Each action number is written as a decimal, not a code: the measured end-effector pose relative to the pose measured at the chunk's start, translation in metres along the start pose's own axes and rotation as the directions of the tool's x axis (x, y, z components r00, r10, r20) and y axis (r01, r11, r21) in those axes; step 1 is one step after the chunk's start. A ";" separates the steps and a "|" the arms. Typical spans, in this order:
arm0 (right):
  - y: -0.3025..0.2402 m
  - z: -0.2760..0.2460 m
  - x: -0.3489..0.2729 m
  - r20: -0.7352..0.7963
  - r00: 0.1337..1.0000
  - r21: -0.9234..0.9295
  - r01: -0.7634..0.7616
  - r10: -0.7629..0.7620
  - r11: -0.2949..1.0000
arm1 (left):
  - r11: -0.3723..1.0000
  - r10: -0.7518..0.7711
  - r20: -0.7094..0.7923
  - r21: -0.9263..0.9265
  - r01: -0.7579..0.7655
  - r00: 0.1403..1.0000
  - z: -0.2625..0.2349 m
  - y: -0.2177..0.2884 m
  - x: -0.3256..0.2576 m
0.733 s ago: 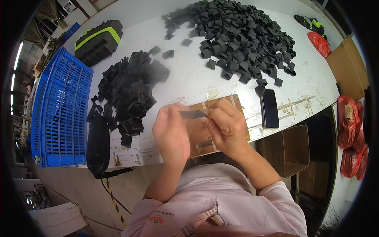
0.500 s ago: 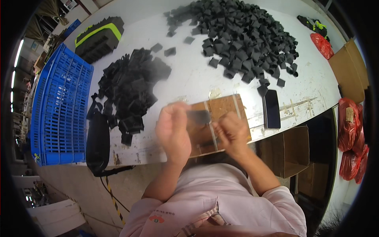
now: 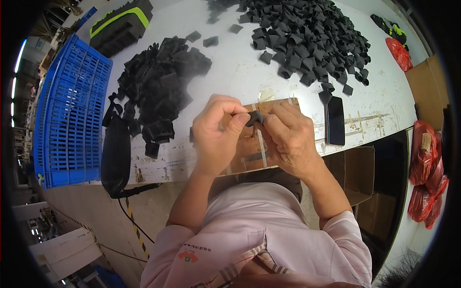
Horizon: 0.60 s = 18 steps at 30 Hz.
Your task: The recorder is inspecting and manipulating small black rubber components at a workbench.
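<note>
Left hand (image 3: 218,132), right hand (image 3: 291,137) both pinching small black piece (image 3: 251,119), now curled; straighter earlier

Left grip (image 3: 217,133): thumb and forefinger pinched.
Right grip (image 3: 292,137): fingers curled, just beside the left.
Forearms (image 3: 191,200): below both grips.

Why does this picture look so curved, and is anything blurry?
Head view: the fisheye lens bends the white table's edges and the corners go black; head view: the left pile of black pieces looks hazy toward its right, while the left hand looks fairly crisp.
</note>
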State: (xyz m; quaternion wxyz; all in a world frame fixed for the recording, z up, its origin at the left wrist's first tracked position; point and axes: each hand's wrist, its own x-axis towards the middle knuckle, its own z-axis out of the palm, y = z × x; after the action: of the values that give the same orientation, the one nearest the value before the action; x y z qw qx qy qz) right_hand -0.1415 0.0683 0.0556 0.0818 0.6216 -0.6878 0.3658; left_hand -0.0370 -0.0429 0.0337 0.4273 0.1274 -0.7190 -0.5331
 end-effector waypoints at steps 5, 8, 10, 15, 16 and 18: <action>0.010 -0.028 0.026 0.145 0.951 0.661 -0.298 0.273 0.689 | 0.974 -0.201 -0.208 0.061 0.218 0.957 -0.005 -0.022 -0.030; 0.048 -0.033 0.048 -0.075 0.854 0.610 -0.370 0.515 0.701 | 0.846 -0.192 -0.058 0.497 0.196 0.980 -0.007 -0.041 -0.063; 0.040 -0.012 0.025 0.027 0.835 0.593 -0.456 0.550 0.663 | 0.648 -0.175 -0.024 0.750 0.133 0.984 -0.008 -0.060 -0.077; 0.004 0.032 -0.052 0.469 0.731 0.575 -0.678 0.495 0.458 | 0.395 -0.211 0.106 0.919 -0.014 0.972 -0.010 -0.094 -0.087; 0.002 0.042 -0.061 0.497 0.708 0.518 -0.706 0.502 0.484 | 0.434 -0.174 0.102 0.901 -0.017 0.979 -0.011 -0.096 -0.083; -0.002 0.049 -0.062 0.601 0.608 0.340 -0.782 0.519 0.523 | 0.642 -0.120 0.036 0.765 0.050 0.992 -0.014 -0.084 -0.084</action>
State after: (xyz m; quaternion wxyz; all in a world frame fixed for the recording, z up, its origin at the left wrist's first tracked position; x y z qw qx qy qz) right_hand -0.1097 0.0882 -0.0142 -0.4092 0.3649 -0.7280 0.4116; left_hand 0.0014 -0.0323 -0.0796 0.2782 0.3066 -0.8867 -0.2057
